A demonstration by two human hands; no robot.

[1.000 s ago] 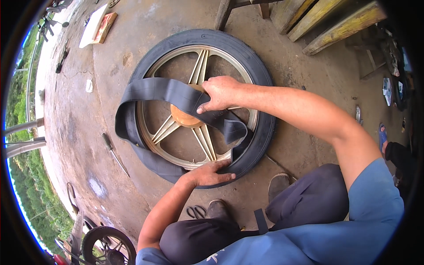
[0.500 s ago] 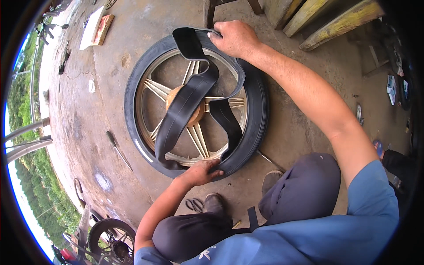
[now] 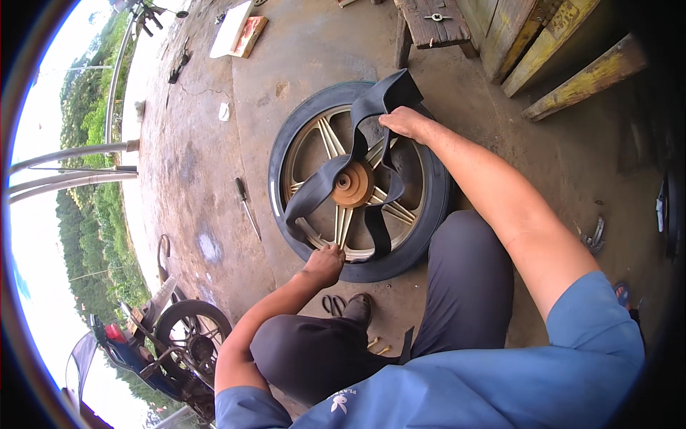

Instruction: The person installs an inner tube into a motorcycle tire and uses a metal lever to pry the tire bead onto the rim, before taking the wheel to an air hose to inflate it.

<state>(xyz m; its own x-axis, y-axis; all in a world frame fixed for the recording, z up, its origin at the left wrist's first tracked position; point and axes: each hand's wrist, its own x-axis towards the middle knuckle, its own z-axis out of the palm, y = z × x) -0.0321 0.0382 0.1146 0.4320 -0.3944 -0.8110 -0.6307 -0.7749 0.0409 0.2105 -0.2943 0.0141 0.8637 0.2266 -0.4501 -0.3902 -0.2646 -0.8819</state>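
Observation:
A spoked pale-gold wheel with a rust-brown hub (image 3: pixel 352 184) lies flat inside a black tyre (image 3: pixel 386 267) on the concrete. A black inner tube (image 3: pixel 386 91) lies loosely looped over the wheel, raised and folded at its far right. My right hand (image 3: pixel 404 122) pinches the tube near the upper right of the rim. My left hand (image 3: pixel 324 264) is closed at the near side of the rim and tyre; what its fingers grip is hidden. A long screwdriver (image 3: pixel 246 204) lies left of the wheel, and black scissors (image 3: pixel 333 305) lie below it beside my shoe.
A wooden bench (image 3: pixel 429 23) and yellowed planks (image 3: pixel 547 53) stand at the top right. A flat board (image 3: pixel 232 28) lies at the far left back. A motorcycle (image 3: pixel 164 350) stands at lower left. A sandalled foot (image 3: pixel 621 292) of another person shows at the right edge.
The view has shifted, so the wheel sits further right. My right hand has drawn back from the far edge, and the tube's far fold stands further right. My left hand stays at the near rim.

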